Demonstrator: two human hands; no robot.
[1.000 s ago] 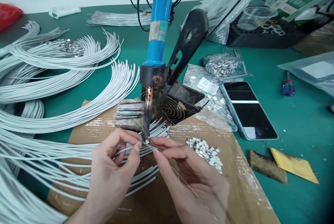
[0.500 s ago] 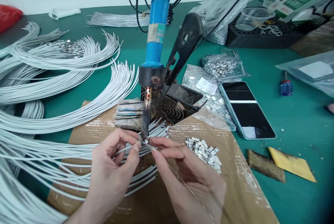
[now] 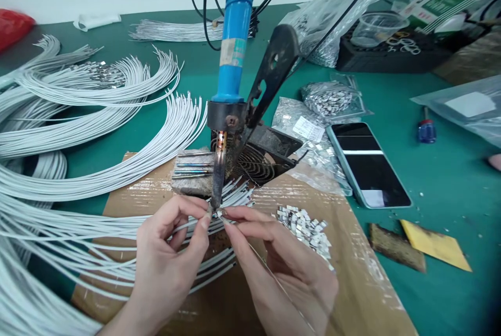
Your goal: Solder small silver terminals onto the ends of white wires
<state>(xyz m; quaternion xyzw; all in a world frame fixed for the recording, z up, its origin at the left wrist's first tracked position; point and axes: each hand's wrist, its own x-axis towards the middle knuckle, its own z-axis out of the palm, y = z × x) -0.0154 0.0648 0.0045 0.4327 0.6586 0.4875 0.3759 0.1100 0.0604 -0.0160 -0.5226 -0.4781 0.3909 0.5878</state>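
My left hand (image 3: 168,263) pinches the end of a white wire (image 3: 183,225) between thumb and forefinger, right under the tip of a blue-handled soldering iron (image 3: 230,75) fixed upright in a dark stand. My right hand (image 3: 285,268) pinches a thin strand of solder wire (image 3: 270,278) and holds its end at the same spot beneath the iron tip (image 3: 215,204). A tiny metal piece sits at the joint between both fingertips. Both hands rest over a taped cardboard sheet (image 3: 352,284).
Bundles of white wires (image 3: 78,132) fan across the left of the green table. A pile of small metal terminals (image 3: 307,225) lies right of my hands, with bags of more behind. A phone (image 3: 368,164), small fan (image 3: 258,161), sponge pieces (image 3: 418,244) and screwdriver (image 3: 426,128) lie at right.
Both hands stay pinched at the iron tip; the view has drifted slightly, and my right fingertips have edged a little closer to the tip.
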